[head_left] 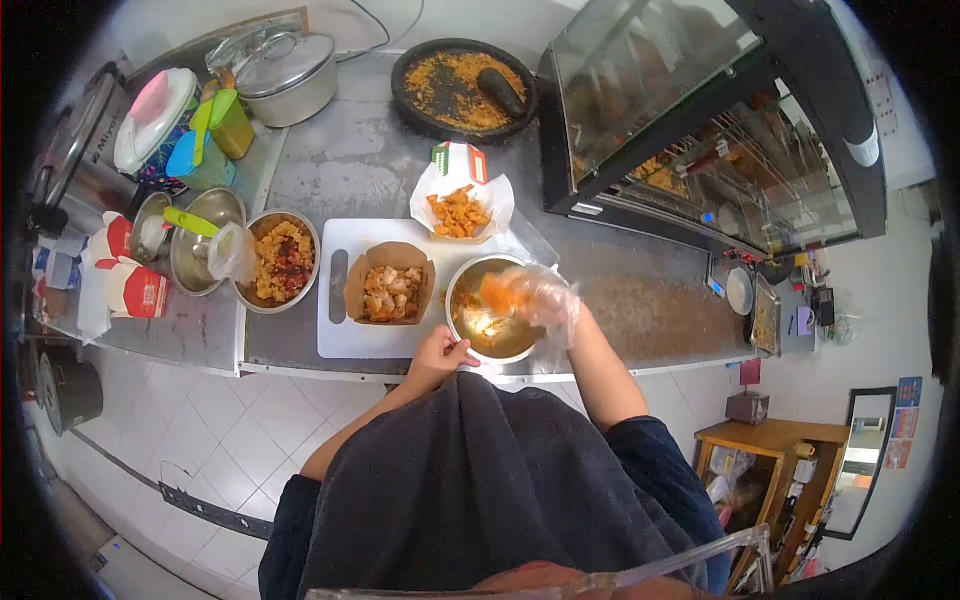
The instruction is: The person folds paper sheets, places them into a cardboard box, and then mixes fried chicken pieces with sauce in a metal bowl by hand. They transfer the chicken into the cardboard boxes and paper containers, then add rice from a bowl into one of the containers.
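My left hand (441,359) has its fingers curled at the near left rim of a round metal bowl (512,352), gripping it. Inside and above that bowl is my right hand (548,302), in a clear plastic glove and smeared by motion. Orange-coated food pieces (506,292) show at its fingertips; their exact kind is blurred. Left of the bowl, a brown paper box (357,290) with pale, browned chunks of food sits on a white cutting board (340,345). Behind the bowl stands a paper-lined takeaway box (425,205) containing orange fried pieces.
A metal bowl (262,302) of crumbly food with red sauce stands at left, near red-and-white boxes (138,290). At the back are a stone mortar (402,100) with its pestle (501,93) and a lidded pot (290,100). A glass display cabinet (660,75) blocks the right back.
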A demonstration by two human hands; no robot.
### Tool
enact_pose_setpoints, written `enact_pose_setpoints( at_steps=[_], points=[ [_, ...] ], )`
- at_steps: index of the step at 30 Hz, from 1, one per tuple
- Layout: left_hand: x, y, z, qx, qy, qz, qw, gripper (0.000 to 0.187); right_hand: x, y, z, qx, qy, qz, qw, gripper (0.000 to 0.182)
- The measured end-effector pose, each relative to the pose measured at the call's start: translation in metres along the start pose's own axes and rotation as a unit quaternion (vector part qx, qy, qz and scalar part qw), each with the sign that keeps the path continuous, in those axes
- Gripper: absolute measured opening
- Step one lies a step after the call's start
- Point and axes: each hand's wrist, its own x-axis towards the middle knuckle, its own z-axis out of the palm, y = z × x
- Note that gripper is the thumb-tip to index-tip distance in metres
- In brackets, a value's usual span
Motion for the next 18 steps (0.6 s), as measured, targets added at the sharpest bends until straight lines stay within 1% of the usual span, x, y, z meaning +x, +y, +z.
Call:
enact_pose_setpoints(
  at_steps=[1, 2, 3, 4, 5, 6, 7, 8, 9, 10, 11, 13, 14, 15, 17, 18],
  points=[
    [-0.001, 0.001, -0.001, -0.019, -0.002, -0.008, 1.000, 0.016, 0.009, -0.010, 0.001, -0.079, 0.021, -0.182, 0.980, 0.027],
    [-0.001, 0.001, -0.003, -0.019, 0.002, -0.006, 1.000, 0.016, 0.018, -0.022, 0.004, -0.154, 0.041, -0.356, 0.921, 0.027],
    [-0.001, 0.001, -0.005, -0.001, -0.001, -0.018, 1.000, 0.018, 0.030, -0.036, 0.006, -0.154, 0.037, -0.355, 0.921, 0.027],
    [-0.001, 0.001, -0.007, 0.017, -0.004, -0.030, 0.999, 0.020, 0.046, -0.055, 0.011, -0.135, 0.195, -0.244, 0.940, 0.025],
    [-0.002, 0.006, -0.006, 0.017, 0.000, -0.028, 0.999, 0.020, 0.062, -0.069, 0.013, -0.112, 0.347, -0.123, 0.923, 0.023],
    [-0.005, 0.010, -0.005, 0.046, 0.024, -0.037, 0.998, 0.022, 0.078, -0.076, 0.014, -0.113, 0.342, -0.122, 0.925, 0.023],
    [-0.007, 0.012, -0.006, 0.075, 0.049, -0.048, 0.995, 0.025, 0.094, -0.080, 0.015, -0.341, 0.327, -0.104, 0.875, 0.025],
    [-0.008, 0.015, -0.009, 0.074, 0.053, -0.047, 0.995, 0.025, 0.106, -0.082, 0.016, -0.549, 0.295, -0.083, 0.778, 0.027],
    [-0.010, 0.017, -0.012, 0.132, 0.042, -0.033, 0.990, 0.024, 0.114, -0.082, 0.017, -0.550, 0.290, -0.084, 0.779, 0.027],
    [-0.013, 0.022, -0.014, 0.190, 0.031, -0.021, 0.981, 0.022, 0.122, -0.080, 0.018, -0.530, 0.309, -0.061, 0.787, 0.027],
    [-0.016, 0.026, -0.015, 0.188, 0.036, -0.021, 0.981, 0.022, 0.129, -0.078, 0.018, -0.511, 0.328, -0.038, 0.794, 0.026],
    [-0.023, 0.034, -0.016, 0.252, 0.020, 0.032, 0.967, 0.020, 0.134, -0.083, 0.017, -0.519, 0.312, -0.056, 0.794, 0.023],
    [-0.025, 0.037, -0.015, 0.250, 0.023, 0.031, 0.967, 0.020, 0.134, -0.084, 0.019, -0.525, 0.303, -0.074, 0.792, 0.021],
    [-0.027, 0.039, -0.014, 0.237, 0.021, 0.027, 0.971, 0.020, 0.133, -0.085, 0.021, -0.509, 0.313, -0.071, 0.799, 0.014],
    [-0.030, 0.044, -0.012, 0.222, 0.019, 0.023, 0.975, 0.020, 0.128, -0.092, 0.031, -0.495, 0.310, -0.052, 0.810, 0.015],
    [-0.032, 0.047, -0.011, 0.223, 0.015, 0.018, 0.975, 0.024, 0.127, -0.094, 0.033, -0.480, 0.310, -0.036, 0.820, 0.015]
  ],
)
